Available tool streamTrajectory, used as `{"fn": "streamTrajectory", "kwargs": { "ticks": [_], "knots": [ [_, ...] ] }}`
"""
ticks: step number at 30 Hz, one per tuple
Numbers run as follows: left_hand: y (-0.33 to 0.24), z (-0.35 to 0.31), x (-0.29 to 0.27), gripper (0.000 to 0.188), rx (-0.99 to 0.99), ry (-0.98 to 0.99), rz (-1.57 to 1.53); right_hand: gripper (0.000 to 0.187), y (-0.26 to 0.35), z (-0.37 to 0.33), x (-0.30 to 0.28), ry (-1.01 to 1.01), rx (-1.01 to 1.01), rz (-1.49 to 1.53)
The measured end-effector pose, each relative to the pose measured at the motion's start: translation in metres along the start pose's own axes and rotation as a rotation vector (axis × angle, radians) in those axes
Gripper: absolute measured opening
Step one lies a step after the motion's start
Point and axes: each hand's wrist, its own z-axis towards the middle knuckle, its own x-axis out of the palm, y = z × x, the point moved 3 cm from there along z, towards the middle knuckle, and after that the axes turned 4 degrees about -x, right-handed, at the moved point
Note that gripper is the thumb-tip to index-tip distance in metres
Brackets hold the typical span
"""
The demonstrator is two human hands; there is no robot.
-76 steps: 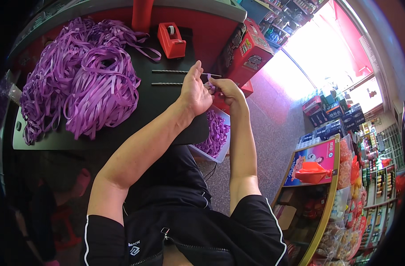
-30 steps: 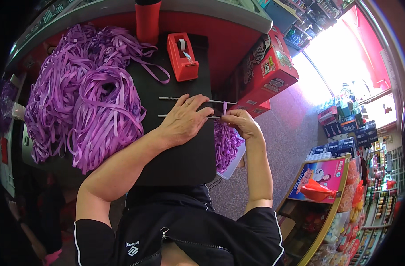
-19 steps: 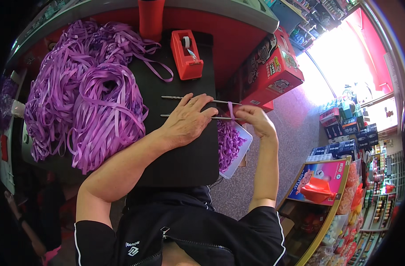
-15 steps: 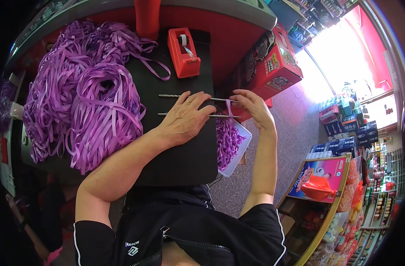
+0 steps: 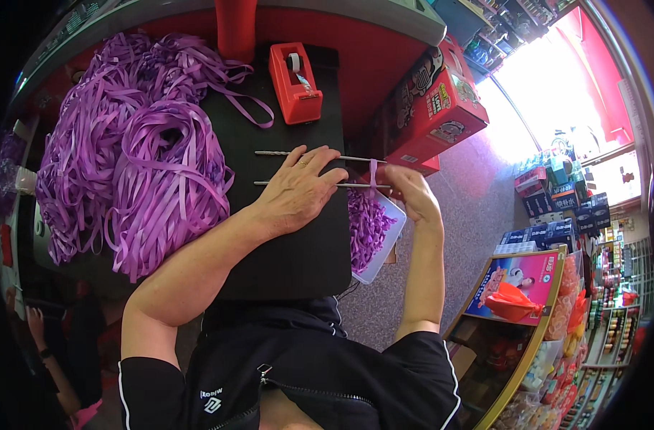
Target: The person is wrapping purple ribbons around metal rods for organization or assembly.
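Two thin metal rods lie side by side across the black tabletop (image 5: 291, 265), sticking out past its right edge. The far rod (image 5: 270, 153) has a spiral, drill-like end; the near rod (image 5: 261, 183) looks smooth. My left hand (image 5: 295, 190) is closed over both, holding them against the table. A purple ribbon (image 5: 373, 172) is wrapped around the rods near their right ends. Beside it my right hand (image 5: 414, 193) pinches at the ribbon, fingertips partly hidden. Below, a whitish tray (image 5: 393, 240) holds many short purple ribbon pieces (image 5: 366, 226).
A big heap of long purple ribbons (image 5: 155, 193) covers the table's left side. A red tape dispenser (image 5: 298, 100) stands at the back. A red box (image 5: 438, 115) is on the floor at right, with a display case (image 5: 513, 287) nearer. Another person's hand (image 5: 37, 326) shows at lower left.
My right hand has come from above the far rod down to the near rod's end, its fingers drawing together. The ribbon now lies around both rods. My left hand stays put.
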Motion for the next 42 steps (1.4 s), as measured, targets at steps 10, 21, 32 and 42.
{"fn": "streamTrajectory", "kwargs": {
  "ticks": [10,21,32,42],
  "knots": [
    [-0.002,0.001,0.000,0.026,0.009,0.016,0.003,0.018,-0.027,-0.008,-0.010,0.085,0.042,0.089],
    [-0.002,0.002,-0.001,0.027,0.000,0.049,0.010,0.029,0.005,0.025,0.004,0.046,-0.061,0.030],
    [0.000,0.001,0.000,0.028,-0.011,0.055,0.006,0.025,-0.010,-0.001,0.002,-0.038,0.040,0.164],
    [-0.004,0.004,-0.002,0.028,-0.007,0.078,-0.005,0.022,-0.020,-0.006,-0.019,0.082,-0.029,0.010]
  ]
}}
